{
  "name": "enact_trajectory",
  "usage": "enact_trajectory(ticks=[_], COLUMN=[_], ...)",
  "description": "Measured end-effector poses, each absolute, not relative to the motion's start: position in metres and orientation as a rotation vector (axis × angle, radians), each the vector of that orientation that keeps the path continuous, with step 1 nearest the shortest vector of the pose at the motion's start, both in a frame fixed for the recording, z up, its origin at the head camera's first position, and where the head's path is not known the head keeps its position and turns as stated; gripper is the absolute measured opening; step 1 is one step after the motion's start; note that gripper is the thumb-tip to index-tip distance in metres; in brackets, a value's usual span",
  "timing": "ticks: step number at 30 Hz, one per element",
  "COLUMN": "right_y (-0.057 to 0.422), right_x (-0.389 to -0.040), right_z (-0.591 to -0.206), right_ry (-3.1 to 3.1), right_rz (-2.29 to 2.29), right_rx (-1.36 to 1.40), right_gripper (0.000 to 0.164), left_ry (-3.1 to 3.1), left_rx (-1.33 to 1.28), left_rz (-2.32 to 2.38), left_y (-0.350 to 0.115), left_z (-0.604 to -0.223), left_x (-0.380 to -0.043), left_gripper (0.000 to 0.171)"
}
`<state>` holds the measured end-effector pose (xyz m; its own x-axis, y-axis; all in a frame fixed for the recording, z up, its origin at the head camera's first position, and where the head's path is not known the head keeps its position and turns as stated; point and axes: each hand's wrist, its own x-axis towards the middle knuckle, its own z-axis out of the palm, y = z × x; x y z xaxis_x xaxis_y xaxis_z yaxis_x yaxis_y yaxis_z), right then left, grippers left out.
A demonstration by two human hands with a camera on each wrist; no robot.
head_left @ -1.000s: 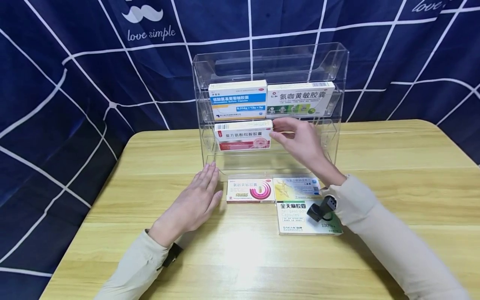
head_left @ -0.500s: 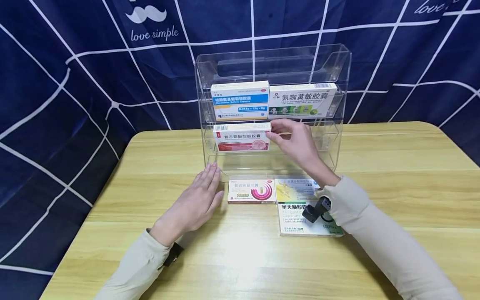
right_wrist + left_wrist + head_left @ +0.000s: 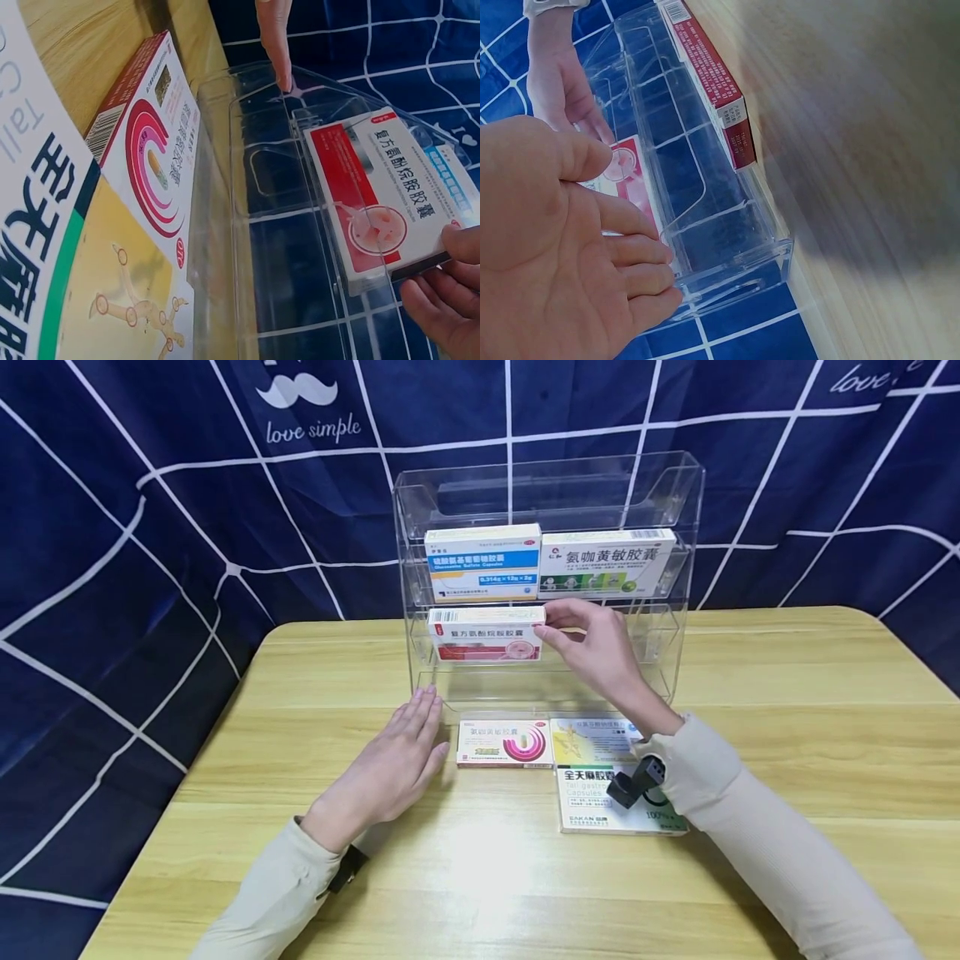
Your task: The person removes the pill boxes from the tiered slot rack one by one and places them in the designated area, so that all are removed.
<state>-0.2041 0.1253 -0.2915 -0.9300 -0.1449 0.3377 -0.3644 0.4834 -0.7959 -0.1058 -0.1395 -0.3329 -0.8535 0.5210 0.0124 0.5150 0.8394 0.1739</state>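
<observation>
In the head view, my right hand pinches the right end of a red and white medicine box. This box stands in a middle tier of a clear display rack, toward its left side. The right wrist view shows the thumb on the box's front, with other fingers at its end and lower edge. My left hand is at the rack's lower left front corner, fingers straight, fingertips right at the edge. Its palm, seen in the left wrist view, holds nothing.
A blue and white box and a green and white box stand in the tier above. Before the rack lie a pink-ringed box, a yellow-and-blue box and a larger white-green box. A blue curtain hangs behind.
The red and white box has shifted slightly left within the rack, with my right hand moving along. My left hand stays at the corner. The head view has shifted a little.
</observation>
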Motion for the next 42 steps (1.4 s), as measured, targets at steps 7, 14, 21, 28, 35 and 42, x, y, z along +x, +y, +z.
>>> enact_trajectory(ticks=[7,14,21,28,35,42], right_y=[0.127,0.127,0.129,0.132,0.138,0.144], right_x=[-0.202,-0.200,-0.194,-0.189,-0.185,-0.179], right_z=[-0.289,-0.285,-0.281,-0.278,-0.279,-0.278], right_ry=[-2.488,-2.414,-2.381,-2.352,-2.328,-2.331], right_rz=[1.435,1.432,1.444,1.461,1.472,1.501], right_rx=[0.431,0.442,0.444,0.458,0.474,0.457], right_gripper=[0.031,0.029,0.029,0.028,0.025,0.027], left_ry=[2.979,2.977,2.977,2.983,2.985,2.983], left_rx=[0.844,0.843,0.837,0.848,0.850,0.847], left_rz=[0.253,0.260,0.255,0.247,0.248,0.250], left_y=[-0.139,-0.140,-0.139,-0.139,-0.139,-0.139], left_z=[-0.333,-0.332,-0.331,-0.332,-0.332,-0.332], left_x=[-0.106,-0.106,-0.105,-0.105,-0.105,-0.105], left_gripper=[0.060,0.060,0.060,0.059,0.059,0.059])
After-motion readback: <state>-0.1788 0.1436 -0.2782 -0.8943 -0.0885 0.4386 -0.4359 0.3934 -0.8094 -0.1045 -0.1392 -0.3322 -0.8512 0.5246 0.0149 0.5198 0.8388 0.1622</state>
